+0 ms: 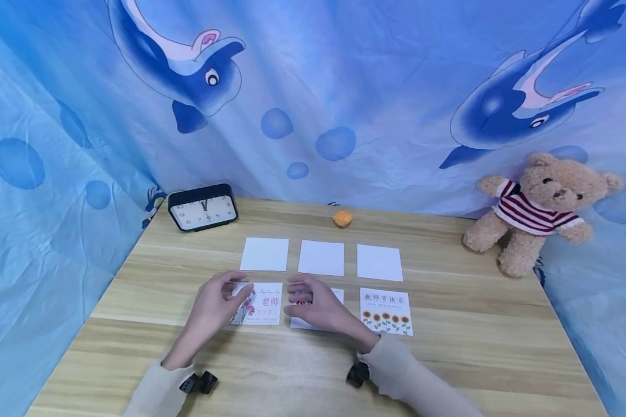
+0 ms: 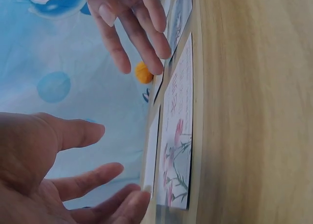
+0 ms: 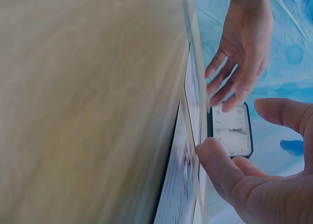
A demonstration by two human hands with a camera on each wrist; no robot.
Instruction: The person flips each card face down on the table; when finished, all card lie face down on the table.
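My left hand (image 1: 214,304) hovers at the left edge of a printed card with pink flowers (image 1: 268,304), thumb and fingers apart. In the left wrist view this card (image 2: 177,131) lies flat below the fingers; whether a fingertip touches it I cannot tell. My right hand (image 1: 318,304) is over the middle printed card (image 1: 338,296), hiding much of it. In the right wrist view that card (image 3: 177,180) lies beside my spread thumb and fingers, with nothing held. To the right lies a sunflower card (image 1: 386,311).
Behind the printed row lie three blank white cards: left (image 1: 264,253), middle (image 1: 321,258) and right (image 1: 379,262). A black-framed clock (image 1: 203,208) stands back left. An orange ball-like object (image 1: 342,218) sits at the back edge, and a teddy bear (image 1: 537,208) at back right.
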